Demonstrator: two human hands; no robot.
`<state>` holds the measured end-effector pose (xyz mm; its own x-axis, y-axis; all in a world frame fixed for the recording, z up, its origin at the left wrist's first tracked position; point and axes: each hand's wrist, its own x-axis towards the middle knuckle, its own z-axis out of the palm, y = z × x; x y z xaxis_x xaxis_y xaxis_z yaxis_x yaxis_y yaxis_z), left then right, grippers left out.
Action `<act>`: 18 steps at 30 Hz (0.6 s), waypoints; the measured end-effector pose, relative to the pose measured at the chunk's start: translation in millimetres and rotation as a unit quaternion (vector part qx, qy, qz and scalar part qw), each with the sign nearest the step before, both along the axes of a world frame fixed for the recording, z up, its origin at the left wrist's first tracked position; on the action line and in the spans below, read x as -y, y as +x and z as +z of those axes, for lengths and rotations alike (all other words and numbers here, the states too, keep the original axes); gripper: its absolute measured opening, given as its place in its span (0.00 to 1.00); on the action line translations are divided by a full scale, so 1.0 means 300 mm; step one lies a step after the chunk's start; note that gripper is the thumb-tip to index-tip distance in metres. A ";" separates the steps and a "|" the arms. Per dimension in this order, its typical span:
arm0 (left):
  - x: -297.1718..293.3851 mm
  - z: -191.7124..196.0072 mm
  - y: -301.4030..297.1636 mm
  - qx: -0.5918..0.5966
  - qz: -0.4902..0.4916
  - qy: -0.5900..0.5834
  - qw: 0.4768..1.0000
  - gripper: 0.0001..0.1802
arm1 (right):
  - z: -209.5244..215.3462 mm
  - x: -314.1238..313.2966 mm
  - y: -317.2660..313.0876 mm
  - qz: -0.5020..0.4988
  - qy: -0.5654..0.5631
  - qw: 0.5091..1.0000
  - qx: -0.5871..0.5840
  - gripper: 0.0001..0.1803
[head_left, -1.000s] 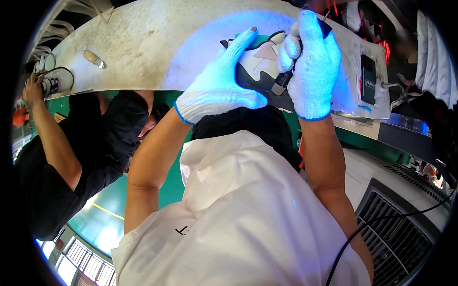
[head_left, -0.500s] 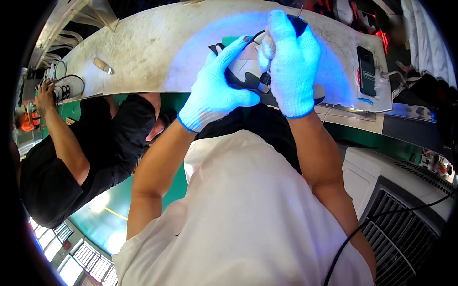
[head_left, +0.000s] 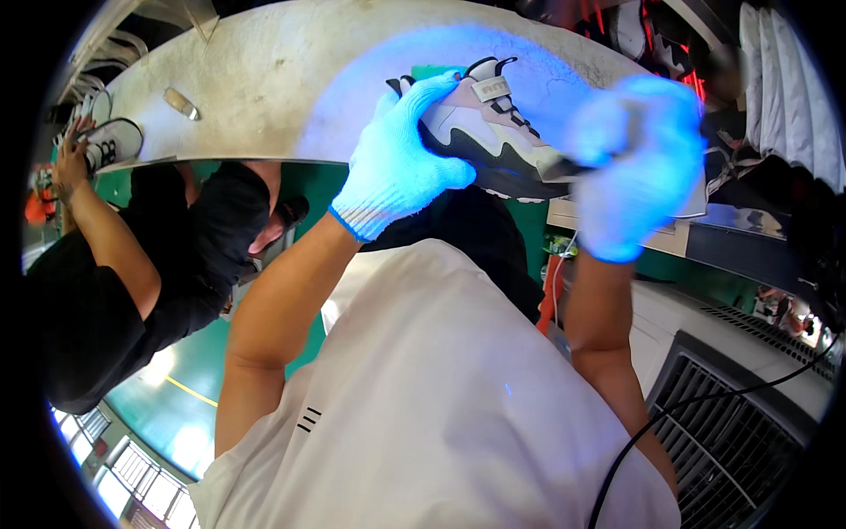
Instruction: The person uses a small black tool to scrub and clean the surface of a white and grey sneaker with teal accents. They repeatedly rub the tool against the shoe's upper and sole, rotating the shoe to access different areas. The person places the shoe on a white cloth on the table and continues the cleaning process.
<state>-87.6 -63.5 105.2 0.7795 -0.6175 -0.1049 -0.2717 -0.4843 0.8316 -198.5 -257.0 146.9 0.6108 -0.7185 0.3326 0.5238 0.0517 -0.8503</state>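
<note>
Holding: shoe (head_left: 493, 132) up over the bench (head_left: 264, 79), both gloved hands on it
Co-worker: far left, dark sleeve, hand (head_left: 70, 163) on another shoe (head_left: 110, 141) at the bench edge; separate from this work
Small object: pale oblong piece (head_left: 181, 103) lying on the bench, left part, apart from everything
Left hand: (head_left: 401, 163) glove fingers curled over the shoe's heel and side, gripping it firmly
Shoe position: off the bench surface, tilted, tongue up, dark sole facing down toward the body
Right hand: (head_left: 634, 167) motion-blurred; closed around something at the toe end, a dark thin tool or the sole edge, cannot tell which
Lighting: blue glow on gloves and bench around the shoe
Done: shoe looks fully assembled, upper and sole joined
Left: judging by the blur, toe-end work is mid-stroke; shoe not set down yet
Cable: black cord (head_left: 705, 414) running lower right over a grille (head_left: 740, 441)
</note>
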 end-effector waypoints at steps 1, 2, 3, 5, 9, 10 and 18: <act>-0.007 -0.005 -0.007 -0.006 -0.001 0.003 1.000 0.57 | 0.071 0.082 -0.065 0.060 -0.001 0.998 -0.020 0.12; -0.012 -0.020 -0.016 0.000 -0.001 -0.005 1.000 0.57 | 0.122 0.110 -0.093 0.052 -0.055 0.992 -0.104 0.11; -0.006 -0.028 -0.012 0.010 -0.013 -0.017 1.000 0.57 | 0.188 0.131 -0.133 0.038 -0.116 0.975 -0.188 0.11; -0.004 -0.025 -0.009 0.025 -0.008 -0.013 1.000 0.57 | 0.174 0.131 -0.108 0.021 -0.329 0.859 -0.391 0.19; -0.015 0.004 -0.033 0.024 -0.004 -0.006 1.000 0.56 | 0.110 0.035 -0.070 0.162 -0.571 0.630 -0.502 0.45; -0.021 -0.006 -0.040 0.020 -0.005 -0.011 1.000 0.56 | 0.080 0.015 -0.078 0.137 -0.629 0.600 -0.475 0.43; -0.030 -0.070 -0.048 0.051 0.028 -0.065 0.996 0.59 | 0.046 -0.065 -0.059 0.083 -0.664 0.586 -0.457 0.35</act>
